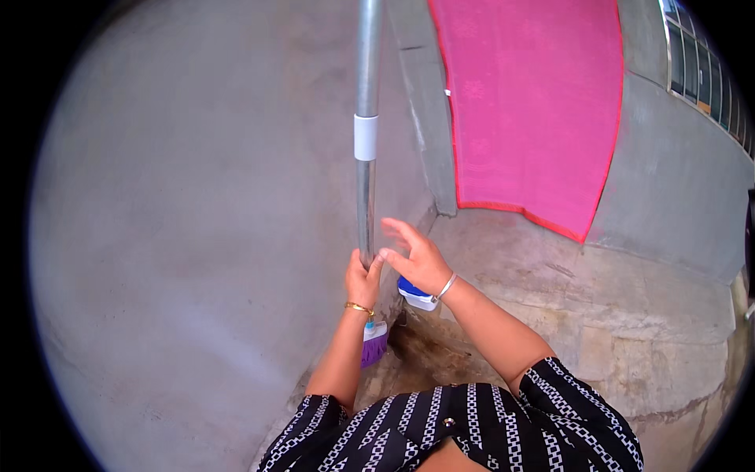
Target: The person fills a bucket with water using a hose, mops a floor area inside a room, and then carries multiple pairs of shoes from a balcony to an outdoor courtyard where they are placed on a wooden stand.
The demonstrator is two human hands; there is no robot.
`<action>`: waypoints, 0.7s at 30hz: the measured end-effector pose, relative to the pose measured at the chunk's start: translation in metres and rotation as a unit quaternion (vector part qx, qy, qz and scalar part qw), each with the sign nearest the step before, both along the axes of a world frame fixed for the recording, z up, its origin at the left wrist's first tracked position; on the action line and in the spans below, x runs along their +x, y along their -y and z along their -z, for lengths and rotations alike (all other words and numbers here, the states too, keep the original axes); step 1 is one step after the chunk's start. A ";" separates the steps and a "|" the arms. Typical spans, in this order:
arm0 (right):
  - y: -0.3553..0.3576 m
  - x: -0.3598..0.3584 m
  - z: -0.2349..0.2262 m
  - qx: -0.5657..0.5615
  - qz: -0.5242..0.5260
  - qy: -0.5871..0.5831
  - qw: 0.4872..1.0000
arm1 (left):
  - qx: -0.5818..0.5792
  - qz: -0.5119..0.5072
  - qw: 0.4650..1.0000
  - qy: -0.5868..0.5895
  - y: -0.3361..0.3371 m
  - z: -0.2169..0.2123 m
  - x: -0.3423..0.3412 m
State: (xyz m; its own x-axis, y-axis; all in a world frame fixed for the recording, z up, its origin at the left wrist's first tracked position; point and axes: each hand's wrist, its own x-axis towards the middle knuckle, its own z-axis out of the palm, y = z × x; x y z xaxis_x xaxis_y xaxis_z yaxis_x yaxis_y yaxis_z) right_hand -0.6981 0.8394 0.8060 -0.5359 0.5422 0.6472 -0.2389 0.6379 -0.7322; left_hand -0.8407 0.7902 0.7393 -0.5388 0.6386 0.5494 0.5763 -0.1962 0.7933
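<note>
A long silver metal pole [366, 200] with a white band round it runs from the top edge of the view down to my hands. My left hand [362, 282] wraps its fingers round the lower visible part of the pole. Just right of the pole, my right hand [418, 258] is open, its fingers apart and slightly blurred, the thumb near my left thumb. Below my left wrist shows a broom head [375, 346] with purple bristles and a pale top with a light blue socket. Whether the pole joins it is hidden behind my left hand and wrist.
A white tub with a blue lid [417, 295] stands in the corner beyond my right wrist. A grey wall [189, 197] rises close on the left. Ahead hangs a pink cloth [535, 110] with a red border. The concrete floor [613, 315] is stained, and a window [700, 67] sits far right.
</note>
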 end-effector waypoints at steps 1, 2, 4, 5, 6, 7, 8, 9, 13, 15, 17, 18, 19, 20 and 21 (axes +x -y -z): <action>-0.004 0.012 -0.017 -0.021 0.026 -0.072 0.997 | 0.011 0.053 0.998 -0.025 -0.009 -0.007 0.036; -0.014 0.026 -0.025 -0.038 0.054 -0.141 0.988 | -0.007 0.097 0.995 -0.037 -0.025 0.001 0.062; -0.039 0.093 -0.041 -0.240 -0.013 -0.198 0.950 | -0.052 0.121 0.986 -0.106 -0.052 -0.005 0.121; -0.046 0.126 -0.046 -0.258 0.004 -0.229 0.939 | -0.068 0.155 0.979 -0.112 -0.058 -0.020 0.156; -0.050 0.159 -0.044 -0.274 0.018 -0.258 0.926 | -0.089 0.179 0.972 -0.124 -0.064 -0.021 0.192; -0.051 0.183 -0.046 -0.290 0.029 -0.289 0.912 | -0.085 0.228 0.965 -0.101 -0.070 -0.024 0.214; -0.048 0.199 -0.050 -0.285 0.052 -0.283 0.914 | -0.083 0.269 0.957 -0.072 -0.075 -0.020 0.229; -0.048 0.217 -0.053 -0.278 0.069 -0.270 0.919 | -0.131 0.336 0.932 -0.037 -0.084 -0.004 0.242; -0.056 0.289 -0.065 -0.221 0.154 -0.181 0.946 | -0.246 0.467 0.849 -0.027 -0.117 0.105 0.283; -0.060 0.311 -0.065 -0.197 0.204 -0.136 0.949 | -0.321 0.554 0.758 0.129 -0.124 0.181 0.303; -0.067 0.327 -0.057 -0.172 0.280 -0.071 0.942 | -0.447 0.470 0.700 0.297 -0.124 0.207 0.340; -0.073 0.335 -0.050 -0.172 0.298 -0.058 0.937 | -0.508 0.418 0.656 0.370 -0.122 0.218 0.353; -0.077 0.343 -0.047 -0.165 0.316 -0.046 0.933 | -0.516 0.432 0.585 0.454 -0.120 0.232 0.360; -0.088 0.346 -0.045 -0.155 0.325 -0.040 0.932 | -0.522 0.375 0.553 0.530 -0.125 0.245 0.366; -0.094 0.345 -0.047 -0.152 0.323 -0.064 0.932 | -0.524 0.312 0.516 0.602 -0.127 0.257 0.373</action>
